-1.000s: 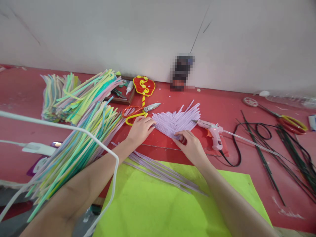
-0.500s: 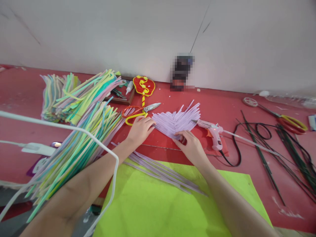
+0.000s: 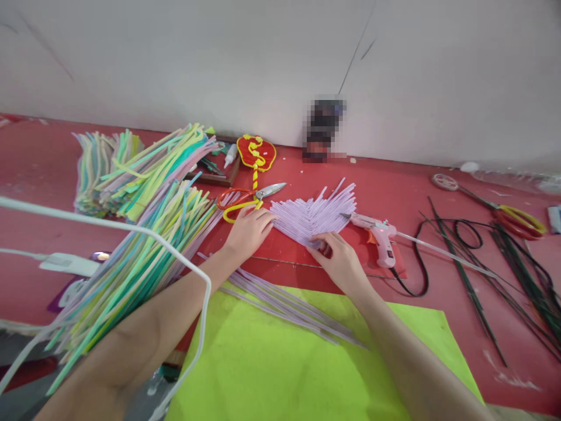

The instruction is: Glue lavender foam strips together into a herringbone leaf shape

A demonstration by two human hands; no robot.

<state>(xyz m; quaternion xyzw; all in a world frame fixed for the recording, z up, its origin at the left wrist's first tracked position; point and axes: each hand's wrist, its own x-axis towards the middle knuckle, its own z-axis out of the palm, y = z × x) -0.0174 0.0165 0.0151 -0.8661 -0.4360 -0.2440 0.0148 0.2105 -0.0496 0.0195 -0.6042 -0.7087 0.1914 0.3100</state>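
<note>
A lilac leaf-shaped piece made of pipe cleaners (image 3: 302,215) lies on the red table, its strands slanting out in a V from a middle line. At its left edge, my left hand (image 3: 249,231) has its fingers closed together, with the tips on the strand ends. My right hand (image 3: 338,257) pinches the piece's lower tip between thumb and fingers. A pink glue gun (image 3: 380,238) lies just right of the piece, nozzle toward it. Scissors with red and yellow handles (image 3: 241,207) rest behind my left hand. Loose lilac pipe cleaners (image 3: 289,307) lie nearer to me.
Bundles of coloured pipe cleaners (image 3: 144,280) fill the left, with a white cable (image 3: 175,251) crossing in front. A yellow-green sheet (image 3: 307,374) covers the near side. A red and yellow fan-shaped ornament (image 3: 256,153), dark green stems (image 3: 464,286) and second scissors (image 3: 519,219) lie around.
</note>
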